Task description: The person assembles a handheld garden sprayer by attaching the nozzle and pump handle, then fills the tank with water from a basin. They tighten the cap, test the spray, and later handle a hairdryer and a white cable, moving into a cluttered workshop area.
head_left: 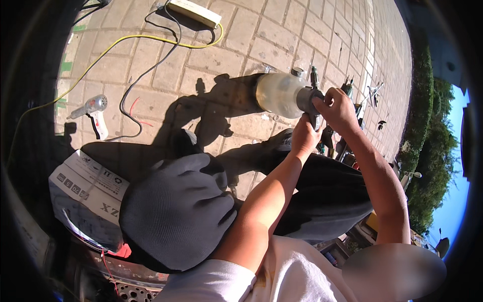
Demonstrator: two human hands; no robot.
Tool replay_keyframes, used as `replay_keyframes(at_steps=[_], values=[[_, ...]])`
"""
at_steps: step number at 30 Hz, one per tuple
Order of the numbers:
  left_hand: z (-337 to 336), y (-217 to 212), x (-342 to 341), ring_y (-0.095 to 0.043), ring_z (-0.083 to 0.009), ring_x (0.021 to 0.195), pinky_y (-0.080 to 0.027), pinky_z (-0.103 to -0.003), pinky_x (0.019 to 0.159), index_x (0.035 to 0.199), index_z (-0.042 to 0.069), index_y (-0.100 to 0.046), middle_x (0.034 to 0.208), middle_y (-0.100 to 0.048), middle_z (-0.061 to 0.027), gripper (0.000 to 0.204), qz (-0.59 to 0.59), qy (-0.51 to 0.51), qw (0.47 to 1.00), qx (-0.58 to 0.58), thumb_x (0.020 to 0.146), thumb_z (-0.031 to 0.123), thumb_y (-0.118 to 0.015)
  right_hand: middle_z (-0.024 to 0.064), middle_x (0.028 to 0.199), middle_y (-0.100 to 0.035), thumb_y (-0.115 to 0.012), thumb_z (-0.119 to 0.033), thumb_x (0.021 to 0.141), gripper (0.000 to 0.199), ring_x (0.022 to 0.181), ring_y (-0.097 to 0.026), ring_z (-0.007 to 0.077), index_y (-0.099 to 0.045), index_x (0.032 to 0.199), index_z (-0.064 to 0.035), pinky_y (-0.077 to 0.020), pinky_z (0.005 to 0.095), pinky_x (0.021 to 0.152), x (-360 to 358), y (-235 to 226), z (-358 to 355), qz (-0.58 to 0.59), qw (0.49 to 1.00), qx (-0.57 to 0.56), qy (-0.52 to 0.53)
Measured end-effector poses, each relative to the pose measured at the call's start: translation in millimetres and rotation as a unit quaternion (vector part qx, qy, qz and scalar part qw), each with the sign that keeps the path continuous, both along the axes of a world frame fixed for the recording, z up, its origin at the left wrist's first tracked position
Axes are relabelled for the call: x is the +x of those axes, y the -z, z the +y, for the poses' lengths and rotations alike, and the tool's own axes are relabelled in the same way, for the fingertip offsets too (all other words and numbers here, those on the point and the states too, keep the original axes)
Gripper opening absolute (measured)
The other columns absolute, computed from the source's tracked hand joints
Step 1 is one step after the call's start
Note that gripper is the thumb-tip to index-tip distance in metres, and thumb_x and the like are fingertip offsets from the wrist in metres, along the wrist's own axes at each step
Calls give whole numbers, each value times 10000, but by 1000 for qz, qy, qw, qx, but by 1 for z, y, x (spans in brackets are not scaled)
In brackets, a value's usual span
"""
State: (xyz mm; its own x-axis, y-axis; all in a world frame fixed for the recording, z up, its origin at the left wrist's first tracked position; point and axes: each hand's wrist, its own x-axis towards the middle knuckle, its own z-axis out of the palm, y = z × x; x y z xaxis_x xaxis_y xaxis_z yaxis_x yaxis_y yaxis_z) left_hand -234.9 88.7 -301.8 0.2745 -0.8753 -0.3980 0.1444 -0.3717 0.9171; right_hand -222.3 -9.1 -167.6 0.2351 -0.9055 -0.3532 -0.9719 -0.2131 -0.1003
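A cloudy, translucent round-bodied bottle [279,94] is held out over the paving, tilted on its side. At its right end sits a dark grey collar fitting [305,99], with a small metal knob [297,72] and a green-and-black stub [314,75] beside it. My left hand [305,137] is closed round a part just below the collar. Against the collar's right side, my right hand [337,108] has its fingers bent and pressed on the fitting. What lies under the right fingertips is hidden.
A heat gun [98,113] lies on the bricks at left, near dark and yellow cables [115,45]. A white power strip [193,12] is at the far side. Beside my left knee stands a cardboard box [95,183]. Several hand tools [373,94] lie on the right.
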Motion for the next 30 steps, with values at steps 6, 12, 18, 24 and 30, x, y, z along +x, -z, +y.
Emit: replay_keyframes(at_steps=[6,12,18,24,30], values=[[0,-1,6,-606,-439,841,-500,-476,704,999,8,-513,878,-622,-248,357,58,15,998,-19,804,242,-699,188,852,-575,-612,-67,675,169,816,-585,332,-562,806,27,-473,389,733,-13,-18,-12,-8,995,96,-32],[0,5,3,-605,-447,848,-499,-468,706,1031,12,-513,871,-627,-254,303,56,-1,998,-36,853,219,-642,103,778,-508,-548,-20,662,111,736,-508,213,-511,764,3,-434,334,704,-14,-70,-5,-61,996,56,46],[4,12,4,-611,-446,832,-497,-477,698,1019,18,-489,844,-628,-258,295,67,26,996,-54,845,195,-647,13,701,-493,-542,-39,757,56,659,-450,100,-505,798,-31,-411,268,638,-45,-59,-3,-198,977,-62,47],[7,13,13,-615,-449,828,-497,-497,688,1020,24,-443,857,-636,-260,363,44,95,994,-15,802,182,-687,123,631,-462,-642,-97,795,224,544,-476,244,-495,666,12,-397,341,529,-24,6,4,-181,978,-103,-27],[4,12,7,-613,-456,805,-497,-512,669,1016,31,-437,822,-634,-261,353,30,92,995,-22,813,200,-672,138,638,-503,-625,-95,785,192,532,-489,232,-518,677,21,-406,347,522,-33,16,-1,-188,979,-75,3]])
